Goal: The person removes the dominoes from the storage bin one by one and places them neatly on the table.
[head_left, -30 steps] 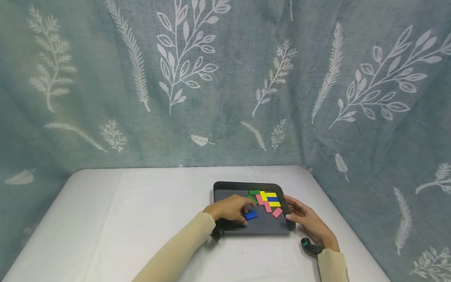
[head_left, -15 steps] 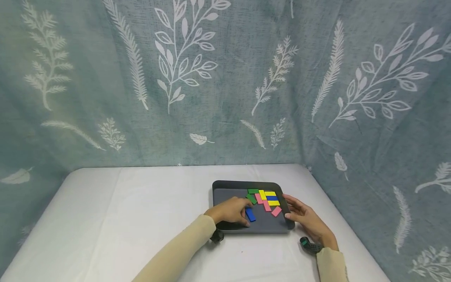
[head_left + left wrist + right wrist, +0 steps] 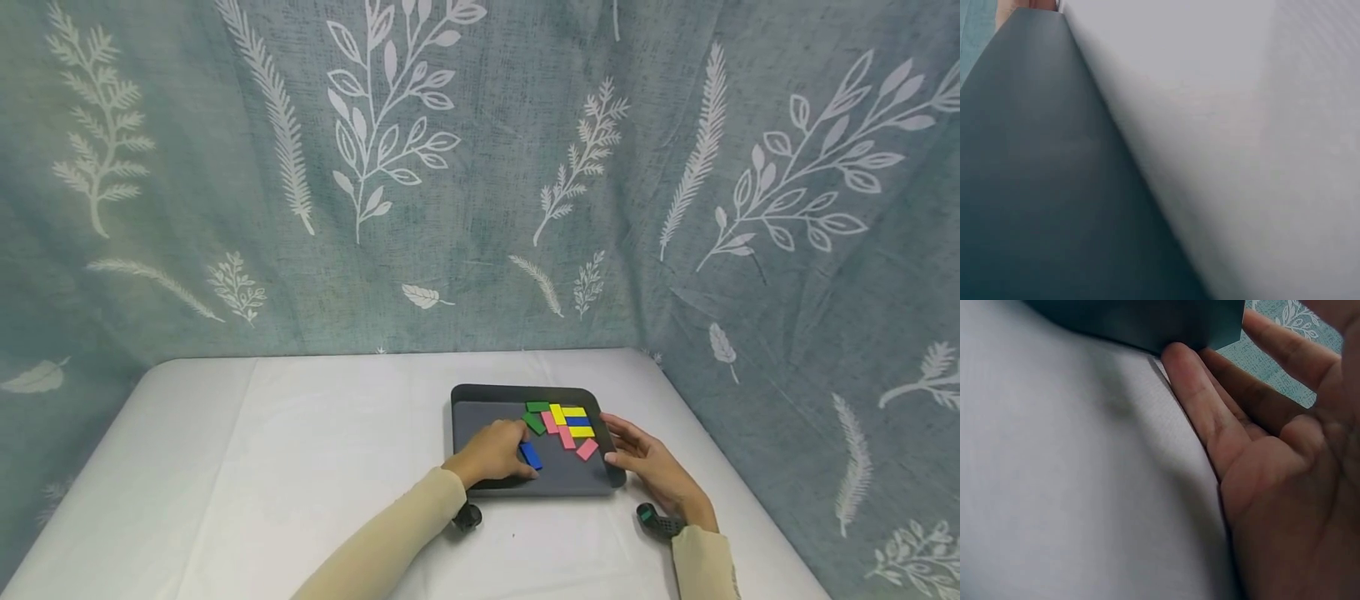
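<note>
A dark grey tray (image 3: 525, 487) stands on the white table, with flat coloured blocks inside it. Over its left part, my left hand (image 3: 491, 454) pinches a blue block (image 3: 531, 456) between thumb and fingers, at the block's two ends. Just beyond those fingers lies a slanted green block (image 3: 534, 423). At the tray's right side my right hand (image 3: 656, 475) rests against the wall, fingers fairly straight. The right wrist view shows the fingers (image 3: 1194, 381) touching the tray's outer side. In the left wrist view only the tray wall (image 3: 1054, 156) fills the near area; the left fingers are hidden.
Yellow blocks (image 3: 581, 432), pink blocks (image 3: 587, 449) and another green block (image 3: 537, 407) lie in the tray's right and back parts, several of them touching. A white cloth (image 3: 300, 467) covers the table. Patterned curtains (image 3: 480, 250) hang behind and to the right.
The blue block has turned from lying nearly crosswise to slanting lengthwise, with my left thumb and fingers now at its ends. My right hand has stayed at the tray's right side.
</note>
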Action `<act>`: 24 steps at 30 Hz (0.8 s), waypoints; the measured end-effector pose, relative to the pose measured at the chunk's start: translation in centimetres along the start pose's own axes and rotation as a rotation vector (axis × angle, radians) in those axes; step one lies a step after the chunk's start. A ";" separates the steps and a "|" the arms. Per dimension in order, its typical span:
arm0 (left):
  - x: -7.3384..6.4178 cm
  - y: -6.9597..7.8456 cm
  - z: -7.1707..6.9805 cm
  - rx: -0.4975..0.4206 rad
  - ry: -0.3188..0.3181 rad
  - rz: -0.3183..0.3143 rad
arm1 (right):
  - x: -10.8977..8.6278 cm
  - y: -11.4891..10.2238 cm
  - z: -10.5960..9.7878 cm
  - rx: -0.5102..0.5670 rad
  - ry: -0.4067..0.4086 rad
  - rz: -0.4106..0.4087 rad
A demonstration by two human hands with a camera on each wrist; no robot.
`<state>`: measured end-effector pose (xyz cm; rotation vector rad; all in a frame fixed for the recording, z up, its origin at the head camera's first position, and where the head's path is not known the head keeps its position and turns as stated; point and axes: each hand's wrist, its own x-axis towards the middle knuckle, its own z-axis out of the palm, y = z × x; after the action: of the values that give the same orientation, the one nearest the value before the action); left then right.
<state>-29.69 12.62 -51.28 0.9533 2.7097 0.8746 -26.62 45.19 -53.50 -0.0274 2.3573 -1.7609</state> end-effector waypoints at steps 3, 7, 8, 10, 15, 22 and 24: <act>0.0 -0.3 0.0 -0.005 0.011 -0.008 | 0.1 -0.1 0.1 0.004 -0.004 -0.001; -0.2 -0.5 -0.2 -0.035 0.024 -0.021 | 0.1 -0.1 0.2 0.010 -0.008 -0.002; -0.3 -0.5 -0.3 -0.050 0.026 -0.024 | 0.1 -0.1 0.3 0.010 -0.009 -0.001; -0.5 -0.5 -0.5 -0.081 0.030 -0.030 | 0.2 -0.1 0.3 0.010 -0.008 0.001; -0.7 -0.8 -1.1 -0.186 0.026 -0.047 | 0.2 0.0 0.3 0.008 -0.005 0.011; -1.1 -1.1 -2.1 -0.278 0.035 -0.056 | 0.3 0.1 0.2 0.008 0.002 0.012; -1.3 -1.3 -2.5 -0.272 0.042 -0.037 | 0.3 0.0 0.2 0.008 0.001 0.013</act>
<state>-30.15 9.84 -50.03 0.8336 2.5427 1.2286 -26.83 44.97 -53.63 -0.0106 2.3458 -1.7646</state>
